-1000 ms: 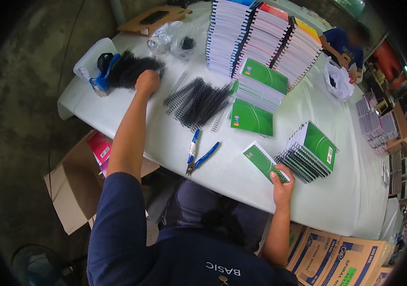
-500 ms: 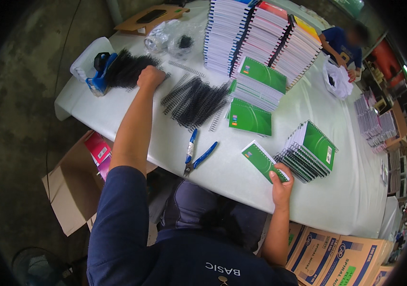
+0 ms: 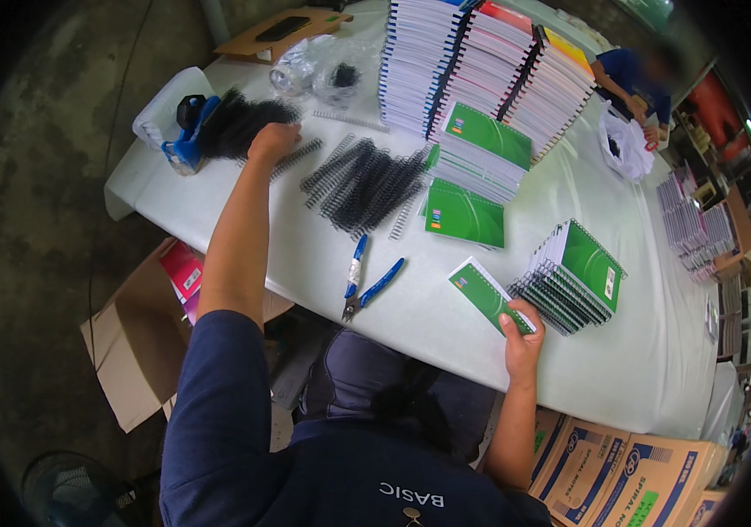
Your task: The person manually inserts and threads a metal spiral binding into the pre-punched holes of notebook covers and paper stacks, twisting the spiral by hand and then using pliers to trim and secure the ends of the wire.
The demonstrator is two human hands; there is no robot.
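Observation:
My left hand point(image 3: 275, 140) is closed at the right end of a dense pile of black spiral binding coils point(image 3: 236, 127); its fingertips are hidden. One loose coil point(image 3: 298, 159) shows right beside it, and I cannot tell whether the fingers grip it. Between thumb and fingers, my right hand point(image 3: 525, 341) holds a small green-covered notebook point(image 3: 482, 292) with punched holes along one edge, tilted over the table's near side. Just right of that sits a stack of coil-bound green notebooks point(image 3: 573, 274). A second heap of coils point(image 3: 366, 189) lies mid-table.
Blue-handled cutting pliers point(image 3: 366, 279) lie near the front edge. Unbound green notebooks point(image 3: 465, 215) are stacked before tall piles of bound books point(image 3: 481, 70). A blue tape dispenser point(image 3: 189, 136) stands far left. Cartons point(image 3: 621, 474) sit below right. A co-worker point(image 3: 634, 83) handles a white bag point(image 3: 626, 145).
My left hand has shifted slightly at the coil pile, and more of the loose coil beside it shows. My right hand and its notebook stay about where they were.

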